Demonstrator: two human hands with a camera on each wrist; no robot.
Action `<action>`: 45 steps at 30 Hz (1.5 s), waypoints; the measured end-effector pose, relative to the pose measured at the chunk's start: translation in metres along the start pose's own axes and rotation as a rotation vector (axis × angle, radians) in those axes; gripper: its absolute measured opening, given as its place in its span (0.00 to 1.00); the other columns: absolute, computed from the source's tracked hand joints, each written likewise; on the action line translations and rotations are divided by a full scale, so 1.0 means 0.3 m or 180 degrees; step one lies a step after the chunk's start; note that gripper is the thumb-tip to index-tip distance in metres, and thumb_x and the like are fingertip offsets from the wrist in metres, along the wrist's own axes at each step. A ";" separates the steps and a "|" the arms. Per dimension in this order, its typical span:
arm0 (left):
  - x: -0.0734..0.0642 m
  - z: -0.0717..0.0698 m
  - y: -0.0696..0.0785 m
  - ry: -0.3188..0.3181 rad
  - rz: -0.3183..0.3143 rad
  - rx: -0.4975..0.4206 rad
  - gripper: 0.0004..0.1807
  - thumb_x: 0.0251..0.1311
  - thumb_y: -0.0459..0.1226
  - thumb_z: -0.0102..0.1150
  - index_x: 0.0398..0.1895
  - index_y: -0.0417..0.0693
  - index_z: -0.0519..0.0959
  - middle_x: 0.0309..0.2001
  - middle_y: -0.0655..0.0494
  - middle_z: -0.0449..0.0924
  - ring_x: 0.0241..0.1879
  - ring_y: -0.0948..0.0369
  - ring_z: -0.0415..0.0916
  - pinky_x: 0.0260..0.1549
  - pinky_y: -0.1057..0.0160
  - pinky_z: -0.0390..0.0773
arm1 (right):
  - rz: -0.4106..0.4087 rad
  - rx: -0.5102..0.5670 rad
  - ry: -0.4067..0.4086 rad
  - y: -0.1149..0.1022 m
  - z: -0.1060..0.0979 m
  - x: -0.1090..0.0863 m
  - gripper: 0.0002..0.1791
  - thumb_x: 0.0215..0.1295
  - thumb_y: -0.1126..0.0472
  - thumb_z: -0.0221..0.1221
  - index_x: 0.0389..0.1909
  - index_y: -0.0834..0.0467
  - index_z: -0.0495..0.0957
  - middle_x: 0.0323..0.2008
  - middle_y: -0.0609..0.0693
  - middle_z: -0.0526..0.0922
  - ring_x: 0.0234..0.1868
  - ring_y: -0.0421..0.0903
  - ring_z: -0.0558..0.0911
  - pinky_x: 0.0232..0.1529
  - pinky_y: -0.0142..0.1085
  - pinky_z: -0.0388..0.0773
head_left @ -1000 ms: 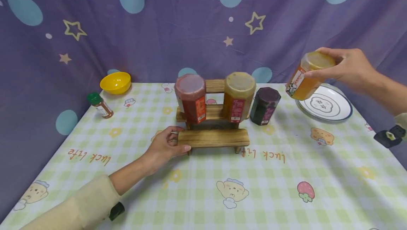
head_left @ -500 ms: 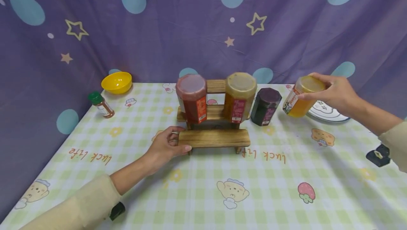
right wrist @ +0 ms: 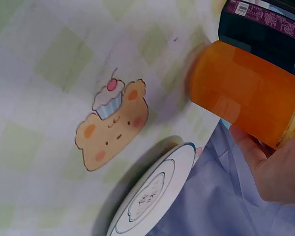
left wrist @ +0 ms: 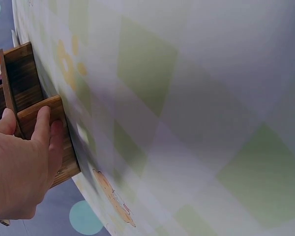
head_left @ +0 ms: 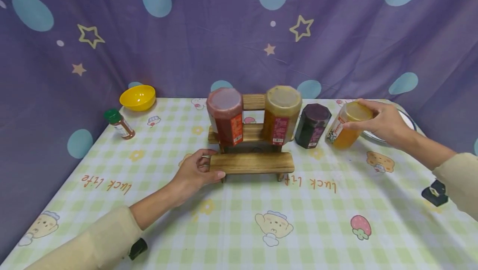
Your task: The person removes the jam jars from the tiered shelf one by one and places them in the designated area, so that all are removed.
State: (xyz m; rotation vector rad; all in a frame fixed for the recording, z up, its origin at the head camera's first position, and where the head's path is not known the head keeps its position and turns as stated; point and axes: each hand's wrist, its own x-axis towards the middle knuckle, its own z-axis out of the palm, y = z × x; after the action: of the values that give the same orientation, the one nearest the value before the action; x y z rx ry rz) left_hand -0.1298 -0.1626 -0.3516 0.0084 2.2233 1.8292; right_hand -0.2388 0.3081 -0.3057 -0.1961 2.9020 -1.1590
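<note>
My right hand (head_left: 385,124) grips a jar of orange contents (head_left: 345,127) around its upper part, just right of a dark purple jar (head_left: 313,125). In the right wrist view the orange jar (right wrist: 246,93) tilts a little; I cannot tell whether its base touches the cloth. My left hand (head_left: 194,175) holds the left end of a stepped wooden rack (head_left: 252,163), thumb in front and fingers behind. In the left wrist view, fingertips (left wrist: 43,114) lie against the wood. A red jar (head_left: 225,116) and a yellow-brown jar (head_left: 282,114) stand on the rack's middle step.
A white plate (head_left: 408,121) lies behind my right hand, partly covered by it. On the far left are a yellow bowl (head_left: 138,98) and a green-capped spice bottle (head_left: 120,125). A checked cloth (head_left: 313,224) covers the table; a purple curtain (head_left: 224,33) hangs behind.
My right hand has brought the orange jar down and to the left, from above the plate to beside the dark purple jar. The left hand and rack stay put.
</note>
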 end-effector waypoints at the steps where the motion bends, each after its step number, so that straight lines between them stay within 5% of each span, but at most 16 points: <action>1: 0.000 0.000 -0.001 -0.0005 0.0000 -0.0011 0.33 0.53 0.29 0.69 0.62 0.41 0.66 0.26 0.55 0.52 0.24 0.63 0.52 0.37 0.63 0.79 | -0.0022 0.0013 -0.0003 0.003 0.004 -0.001 0.52 0.52 0.46 0.71 0.73 0.59 0.55 0.64 0.65 0.67 0.44 0.36 0.73 0.35 0.17 0.70; 4: 0.000 0.001 -0.002 -0.0003 0.0003 0.0001 0.33 0.52 0.29 0.69 0.62 0.41 0.66 0.26 0.54 0.52 0.24 0.63 0.52 0.36 0.64 0.79 | -0.0041 0.0038 -0.0007 0.010 0.015 -0.002 0.52 0.51 0.48 0.72 0.72 0.60 0.56 0.63 0.67 0.69 0.43 0.36 0.74 0.35 0.17 0.71; 10: -0.001 0.002 -0.001 -0.0004 0.0009 0.0039 0.33 0.53 0.29 0.69 0.62 0.41 0.66 0.27 0.54 0.52 0.24 0.64 0.53 0.34 0.65 0.78 | -0.0062 -0.0058 -0.0010 0.010 0.028 0.002 0.53 0.50 0.46 0.72 0.72 0.60 0.57 0.60 0.67 0.71 0.51 0.55 0.74 0.34 0.18 0.70; 17: -0.001 0.000 0.001 -0.0017 0.0015 0.0020 0.33 0.54 0.29 0.68 0.62 0.42 0.65 0.26 0.55 0.51 0.23 0.64 0.51 0.33 0.67 0.76 | -0.0139 -0.0164 -0.0052 0.000 0.030 0.005 0.51 0.52 0.46 0.71 0.72 0.61 0.57 0.56 0.67 0.73 0.51 0.58 0.75 0.34 0.20 0.70; 25: -0.002 -0.004 0.000 -0.0001 0.0024 0.0108 0.33 0.53 0.31 0.69 0.62 0.43 0.66 0.24 0.56 0.51 0.22 0.64 0.51 0.28 0.68 0.70 | -0.0053 -0.0325 -0.0112 -0.003 0.033 -0.002 0.54 0.52 0.40 0.69 0.74 0.58 0.54 0.58 0.67 0.71 0.53 0.62 0.74 0.48 0.50 0.73; 32: -0.002 -0.005 0.000 -0.0011 0.0026 0.0122 0.33 0.53 0.31 0.70 0.62 0.42 0.66 0.24 0.56 0.52 0.22 0.64 0.51 0.28 0.68 0.70 | -0.0215 -0.0480 -0.0291 -0.017 0.015 0.009 0.52 0.53 0.43 0.69 0.73 0.60 0.55 0.54 0.65 0.74 0.50 0.59 0.75 0.45 0.42 0.75; 36: -0.002 -0.003 0.002 0.0020 0.0019 0.0146 0.33 0.53 0.31 0.70 0.62 0.42 0.66 0.24 0.56 0.52 0.22 0.64 0.51 0.28 0.68 0.71 | -0.0288 -0.0511 -0.0498 -0.058 -0.024 0.027 0.54 0.55 0.46 0.69 0.74 0.62 0.49 0.63 0.69 0.65 0.60 0.66 0.68 0.54 0.59 0.69; 39: -0.003 -0.002 0.002 0.0037 0.0018 0.0165 0.32 0.53 0.30 0.70 0.61 0.42 0.66 0.24 0.56 0.52 0.22 0.64 0.52 0.28 0.68 0.71 | -0.0365 -0.0376 -0.0474 -0.098 -0.057 0.040 0.54 0.57 0.51 0.69 0.75 0.62 0.46 0.67 0.69 0.57 0.65 0.68 0.61 0.58 0.62 0.64; 45: -0.001 0.000 0.000 -0.0010 0.0046 0.0083 0.32 0.54 0.30 0.69 0.62 0.41 0.66 0.24 0.56 0.52 0.22 0.63 0.51 0.32 0.67 0.75 | -0.0477 -0.0118 -0.0341 -0.167 -0.081 0.044 0.51 0.57 0.54 0.69 0.75 0.57 0.49 0.69 0.66 0.57 0.66 0.68 0.60 0.60 0.63 0.60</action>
State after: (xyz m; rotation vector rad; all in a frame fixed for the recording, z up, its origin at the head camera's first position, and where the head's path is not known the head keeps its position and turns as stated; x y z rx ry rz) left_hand -0.1294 -0.1627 -0.3514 0.0324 2.2506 1.8061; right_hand -0.2476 0.2872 -0.2531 -0.4686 2.8576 -1.0770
